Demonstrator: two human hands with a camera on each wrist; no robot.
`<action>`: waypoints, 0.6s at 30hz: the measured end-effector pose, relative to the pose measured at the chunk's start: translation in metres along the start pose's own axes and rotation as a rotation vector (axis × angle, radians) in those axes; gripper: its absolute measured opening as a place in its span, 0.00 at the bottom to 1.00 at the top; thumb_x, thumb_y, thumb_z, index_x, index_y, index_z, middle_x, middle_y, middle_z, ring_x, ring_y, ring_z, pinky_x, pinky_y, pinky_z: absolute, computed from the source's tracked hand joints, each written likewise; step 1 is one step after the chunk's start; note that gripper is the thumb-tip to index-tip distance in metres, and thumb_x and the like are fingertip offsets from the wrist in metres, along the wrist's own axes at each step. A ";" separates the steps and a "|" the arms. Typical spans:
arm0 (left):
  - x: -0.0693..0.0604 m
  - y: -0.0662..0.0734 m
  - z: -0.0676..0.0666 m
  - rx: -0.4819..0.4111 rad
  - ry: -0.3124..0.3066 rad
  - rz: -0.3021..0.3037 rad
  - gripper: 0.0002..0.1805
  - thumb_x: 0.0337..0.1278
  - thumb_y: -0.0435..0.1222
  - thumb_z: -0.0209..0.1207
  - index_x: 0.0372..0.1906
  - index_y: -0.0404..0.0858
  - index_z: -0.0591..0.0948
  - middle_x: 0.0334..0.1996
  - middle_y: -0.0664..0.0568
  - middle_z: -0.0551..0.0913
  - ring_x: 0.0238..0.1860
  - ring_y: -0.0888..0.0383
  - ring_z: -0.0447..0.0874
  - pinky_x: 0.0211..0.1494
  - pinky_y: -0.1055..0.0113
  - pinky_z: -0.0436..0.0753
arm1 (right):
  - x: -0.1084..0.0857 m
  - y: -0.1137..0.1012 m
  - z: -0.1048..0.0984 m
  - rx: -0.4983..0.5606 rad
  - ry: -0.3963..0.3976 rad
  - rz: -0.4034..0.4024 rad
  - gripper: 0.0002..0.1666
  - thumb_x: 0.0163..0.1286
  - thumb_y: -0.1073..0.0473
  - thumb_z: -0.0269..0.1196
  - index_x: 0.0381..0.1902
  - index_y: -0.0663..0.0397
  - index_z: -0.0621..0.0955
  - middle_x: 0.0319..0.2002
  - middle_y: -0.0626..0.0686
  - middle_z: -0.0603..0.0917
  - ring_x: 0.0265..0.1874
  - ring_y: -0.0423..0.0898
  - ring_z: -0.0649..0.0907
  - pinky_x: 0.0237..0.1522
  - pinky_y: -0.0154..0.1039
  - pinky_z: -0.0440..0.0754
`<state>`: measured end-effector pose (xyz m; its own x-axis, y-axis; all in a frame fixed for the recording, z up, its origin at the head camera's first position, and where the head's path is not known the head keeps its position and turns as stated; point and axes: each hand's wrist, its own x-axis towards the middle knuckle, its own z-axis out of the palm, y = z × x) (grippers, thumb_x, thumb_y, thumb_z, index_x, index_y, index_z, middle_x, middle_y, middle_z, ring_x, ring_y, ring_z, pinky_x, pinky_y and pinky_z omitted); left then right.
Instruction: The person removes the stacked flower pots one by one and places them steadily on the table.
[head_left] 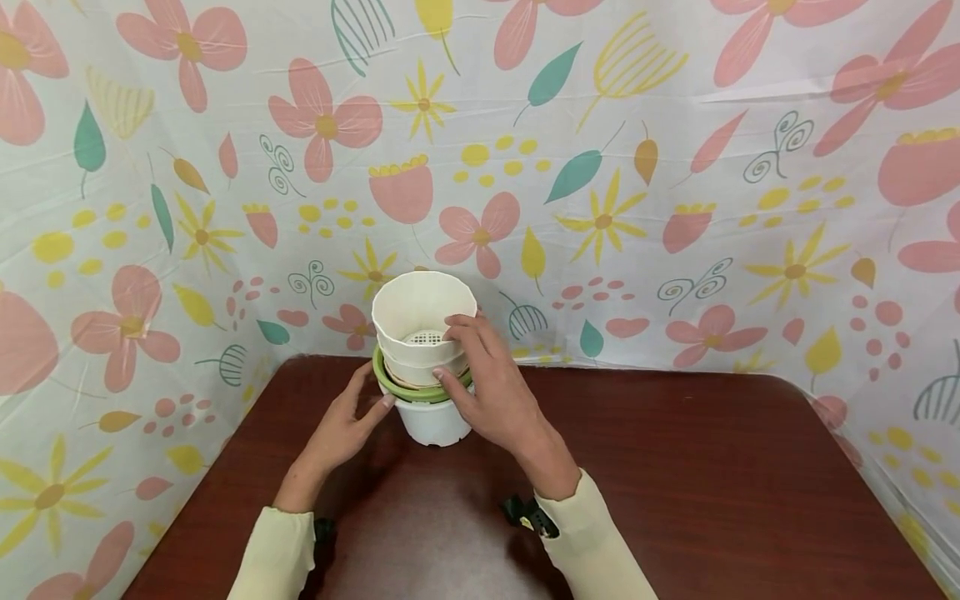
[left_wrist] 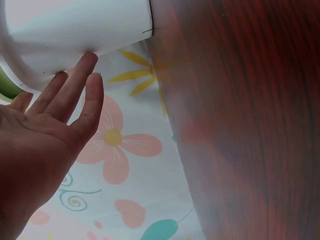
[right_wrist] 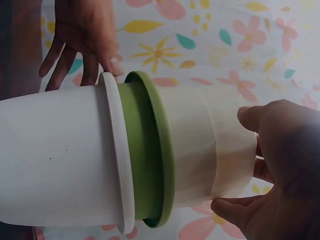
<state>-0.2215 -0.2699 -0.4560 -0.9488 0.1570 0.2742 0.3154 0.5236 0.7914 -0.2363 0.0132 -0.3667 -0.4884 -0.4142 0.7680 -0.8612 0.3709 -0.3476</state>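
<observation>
Three flower pots stand stacked at the back of the table. Lowest is a white pot [head_left: 435, 423]; a green pot [head_left: 386, 382] sits inside it with its rim showing. On top is a cream pot [head_left: 408, 315], its round drainage grid visible at the bottom. My right hand [head_left: 498, 396] grips the cream pot at its right side, some fingers over the rim and the thumb outside. My left hand [head_left: 341, 429] touches the left of the stack near the white pot's rim. In the left wrist view, slightly bent fingers [left_wrist: 75, 92] rest against the white pot.
The dark red-brown wooden table [head_left: 667, 467] extends widely to the right of the stack. A flower-printed cloth [head_left: 525, 150] hangs behind the table and on both sides, close behind the pots.
</observation>
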 end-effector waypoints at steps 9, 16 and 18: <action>0.000 0.000 0.002 0.013 0.002 -0.020 0.40 0.79 0.51 0.60 0.84 0.50 0.57 0.72 0.45 0.75 0.67 0.42 0.81 0.66 0.37 0.79 | 0.000 0.002 0.003 -0.005 0.042 -0.006 0.17 0.77 0.62 0.67 0.60 0.61 0.80 0.62 0.57 0.79 0.65 0.53 0.77 0.76 0.49 0.69; 0.001 0.001 0.004 -0.008 -0.001 -0.025 0.45 0.73 0.52 0.66 0.85 0.53 0.55 0.77 0.48 0.69 0.72 0.43 0.75 0.70 0.40 0.78 | 0.002 0.004 0.010 -0.017 0.130 -0.024 0.09 0.78 0.64 0.65 0.53 0.61 0.84 0.57 0.56 0.81 0.58 0.54 0.80 0.75 0.54 0.71; 0.001 0.002 0.004 -0.009 -0.002 -0.027 0.45 0.73 0.52 0.66 0.85 0.53 0.55 0.77 0.48 0.69 0.73 0.44 0.74 0.70 0.41 0.78 | 0.002 0.005 0.012 -0.023 0.153 -0.022 0.08 0.79 0.64 0.65 0.52 0.60 0.84 0.55 0.56 0.81 0.57 0.54 0.81 0.76 0.55 0.69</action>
<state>-0.2215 -0.2657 -0.4562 -0.9571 0.1444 0.2512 0.2894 0.5201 0.8036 -0.2431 0.0038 -0.3733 -0.4407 -0.2915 0.8490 -0.8671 0.3831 -0.3185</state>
